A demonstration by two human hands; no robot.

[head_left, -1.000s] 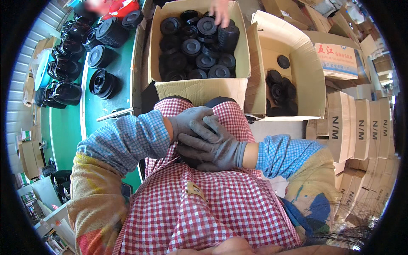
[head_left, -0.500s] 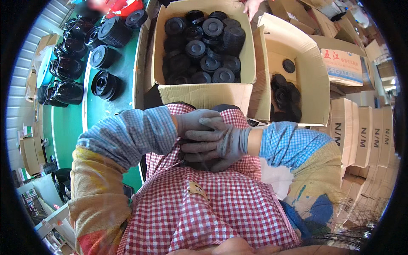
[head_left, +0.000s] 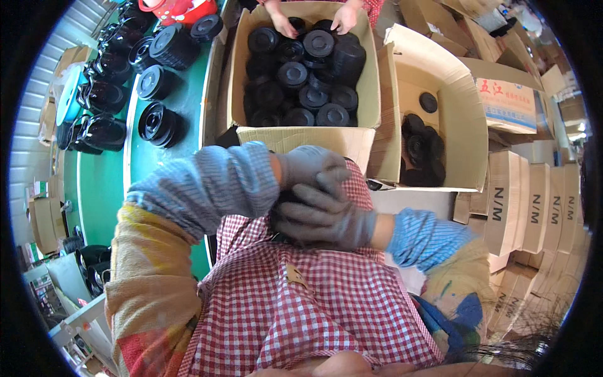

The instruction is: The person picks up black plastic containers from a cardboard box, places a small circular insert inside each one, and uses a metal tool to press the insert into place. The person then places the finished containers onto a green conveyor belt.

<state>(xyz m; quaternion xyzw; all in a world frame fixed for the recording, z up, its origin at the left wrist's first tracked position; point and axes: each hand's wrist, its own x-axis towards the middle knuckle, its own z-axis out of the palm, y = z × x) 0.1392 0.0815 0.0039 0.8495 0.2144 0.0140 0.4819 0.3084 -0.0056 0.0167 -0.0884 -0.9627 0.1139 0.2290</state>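
My left hand (head_left: 312,166) and my right hand (head_left: 330,215), both in grey gloves, meet over my lap in front of the red checked apron. Between them is a black piece (head_left: 282,210), mostly covered by the gloves, so its full shape is hidden. The left fingers curl over its far side, while the right hand lies across it with bent fingers, slightly blurred. Just beyond my hands stands an open cardboard box (head_left: 308,136) heaped with round black plastic lids (head_left: 293,74).
A co-worker's hands (head_left: 314,22) reach into the far side of that box. At right, a second carton (head_left: 468,132) holds several black round parts (head_left: 422,146). On the left, a green bench (head_left: 141,166) carries black lids (head_left: 157,122) and glossy black pots (head_left: 103,132). Cartons (head_left: 509,198) stack at far right.
My hands, still together on the black piece, have shifted slightly up and right, the left wrist turning over. A co-worker's two hands have come into the lid box from its far side.
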